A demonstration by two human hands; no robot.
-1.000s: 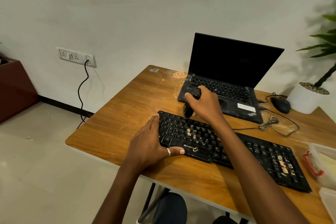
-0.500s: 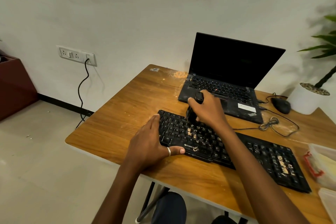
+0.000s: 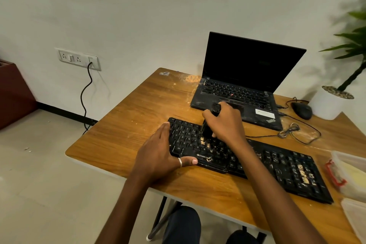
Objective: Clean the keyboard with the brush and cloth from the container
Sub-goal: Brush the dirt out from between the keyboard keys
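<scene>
A black keyboard (image 3: 277, 160) lies across the wooden table (image 3: 138, 117), with tan crumbs on its left-middle keys and on its right end. My right hand (image 3: 227, 123) is closed around a black brush (image 3: 210, 125), whose bristle end rests on the keys just above the left crumb patch. My left hand (image 3: 160, 152) grips the keyboard's left end, thumb on the front edge, fingers along the side. A clear container (image 3: 350, 172) with a red clip and something yellow inside stands at the table's right edge.
An open black laptop (image 3: 237, 89) sits behind the keyboard. A black mouse (image 3: 301, 110) and its coiled cable (image 3: 291, 131) lie right of it, beside a white plant pot (image 3: 328, 105). A clear lid (image 3: 356, 218) lies at the near right. Crumbs are scattered at the table's far edge.
My right hand has drawn the brush toward me and slightly right, down the keys to the left crumb patch. My left hand has stayed on the keyboard's left end.
</scene>
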